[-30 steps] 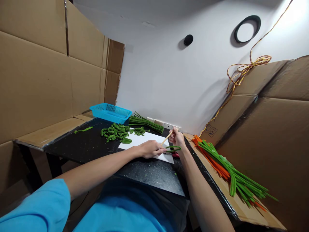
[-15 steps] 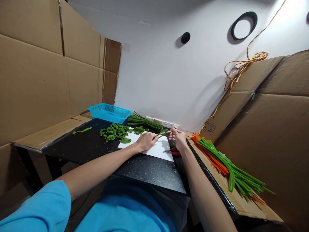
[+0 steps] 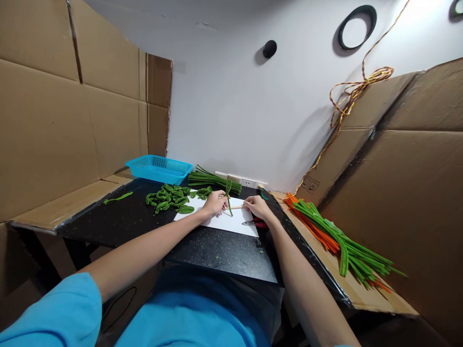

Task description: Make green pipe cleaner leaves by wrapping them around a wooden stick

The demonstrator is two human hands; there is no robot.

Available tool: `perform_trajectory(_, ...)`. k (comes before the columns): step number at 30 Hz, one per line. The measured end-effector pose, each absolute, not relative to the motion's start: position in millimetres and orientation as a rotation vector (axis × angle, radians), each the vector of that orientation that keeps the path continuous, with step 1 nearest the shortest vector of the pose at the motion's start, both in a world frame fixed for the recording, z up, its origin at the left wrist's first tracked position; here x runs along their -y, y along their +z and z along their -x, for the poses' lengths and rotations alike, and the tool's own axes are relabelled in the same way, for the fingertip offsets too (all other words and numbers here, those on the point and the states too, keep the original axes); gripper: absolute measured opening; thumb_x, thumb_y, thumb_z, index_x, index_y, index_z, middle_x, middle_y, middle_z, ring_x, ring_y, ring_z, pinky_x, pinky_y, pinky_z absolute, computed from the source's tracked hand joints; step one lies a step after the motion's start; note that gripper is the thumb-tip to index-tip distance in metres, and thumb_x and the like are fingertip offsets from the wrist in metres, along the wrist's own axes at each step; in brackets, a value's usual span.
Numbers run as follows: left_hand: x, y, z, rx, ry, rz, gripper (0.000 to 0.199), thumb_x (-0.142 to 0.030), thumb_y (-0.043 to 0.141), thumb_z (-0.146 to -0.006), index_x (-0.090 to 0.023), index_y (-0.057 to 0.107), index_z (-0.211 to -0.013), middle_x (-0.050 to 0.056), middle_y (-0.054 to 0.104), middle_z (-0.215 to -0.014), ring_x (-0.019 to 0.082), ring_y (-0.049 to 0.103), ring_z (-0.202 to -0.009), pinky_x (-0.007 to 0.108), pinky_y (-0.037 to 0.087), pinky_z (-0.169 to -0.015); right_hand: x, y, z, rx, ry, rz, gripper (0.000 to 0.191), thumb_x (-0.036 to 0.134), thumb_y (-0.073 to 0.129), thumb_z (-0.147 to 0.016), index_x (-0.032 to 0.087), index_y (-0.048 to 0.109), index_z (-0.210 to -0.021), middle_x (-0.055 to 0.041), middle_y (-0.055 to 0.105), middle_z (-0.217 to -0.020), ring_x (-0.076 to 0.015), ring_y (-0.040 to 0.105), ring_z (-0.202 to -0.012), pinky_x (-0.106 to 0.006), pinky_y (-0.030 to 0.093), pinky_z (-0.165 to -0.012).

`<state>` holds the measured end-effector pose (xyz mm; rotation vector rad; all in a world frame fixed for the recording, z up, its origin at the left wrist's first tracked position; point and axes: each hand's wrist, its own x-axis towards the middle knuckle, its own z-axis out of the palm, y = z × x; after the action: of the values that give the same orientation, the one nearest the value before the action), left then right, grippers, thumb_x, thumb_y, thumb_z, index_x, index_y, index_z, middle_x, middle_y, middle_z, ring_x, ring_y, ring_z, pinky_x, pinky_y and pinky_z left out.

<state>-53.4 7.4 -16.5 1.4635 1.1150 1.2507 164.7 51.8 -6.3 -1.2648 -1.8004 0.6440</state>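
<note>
Over a white sheet point(image 3: 231, 224), my left hand point(image 3: 216, 204) is closed at the left end of a thin wooden stick point(image 3: 237, 207). A dark green pipe cleaner point(image 3: 229, 189) stands up in a loop beside its fingers, one end hanging down across the stick; whether it is wound round the stick I cannot tell. My right hand point(image 3: 256, 206) pinches the stick's right end. Just below that hand lie red-handled pliers point(image 3: 259, 223), partly covered by the wrist. Left of the sheet is a pile of bent green pipe-cleaner loops point(image 3: 167, 198).
A blue plastic basket point(image 3: 159, 169) stands at the back left, beside a bundle of straight dark green pipe cleaners point(image 3: 213, 181). Bright green pipe cleaners point(image 3: 336, 233) and orange ones point(image 3: 321, 233) lie on cardboard at right. Cardboard walls point(image 3: 54, 125) flank the black table point(image 3: 224, 255).
My hands have lowered toward the sheet, the left one shifting leftward. The green pipe cleaner now stands upright in a loop by the left hand, and more of the stick shows.
</note>
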Motion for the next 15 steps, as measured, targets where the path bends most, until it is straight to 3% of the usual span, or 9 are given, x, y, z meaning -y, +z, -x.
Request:
perform_trajectory(7, -7.1, -8.1, 58.1, -1.079, 1.302, -1.278, 0.014, -0.007, 0.058, -0.079, -0.013, 0.066, -0.089, 0.002, 0.060, -0.069, 0.010, 0.052, -0.053, 0.018, 0.034, -0.037, -49.2, 5.6, -177.3, 1.973, 0.360, 1.361, 0.009, 0.024, 0.073, -0.077, 0.019, 0.075, -0.070, -0.0010, 0.068, -0.060, -0.0146, 0.054, -0.059, -0.023, 0.033, -0.057)
perform_trajectory(11, -10.6, -8.6, 58.9, -1.077, 1.423, -1.264, 0.003, -0.015, 0.064, -0.083, -0.014, 0.066, -0.084, 0.000, 0.056, -0.069, 0.009, 0.048, -0.053, 0.018, 0.032, -0.039, -45.2, 12.8, -198.5, 1.932, 0.068, 1.773, 0.032, 0.043, 0.062, -0.091, 0.019, 0.074, -0.073, -0.0080, 0.072, -0.074, -0.0201, 0.064, -0.074, -0.026, 0.038, -0.065)
perform_trajectory(15, -16.2, -12.1, 60.7, -1.151, 1.561, -1.247, 0.015, -0.024, 0.068, -0.086, -0.016, 0.062, -0.074, -0.001, 0.057, -0.065, 0.011, 0.052, -0.057, 0.021, 0.039, -0.051, -40.7, 13.6, -209.8, 1.833, -0.032, 2.026, 0.042, 0.048, 0.053, -0.096, 0.019, 0.073, -0.071, -0.0138, 0.073, -0.080, -0.0279, 0.070, -0.084, -0.031, 0.041, -0.069)
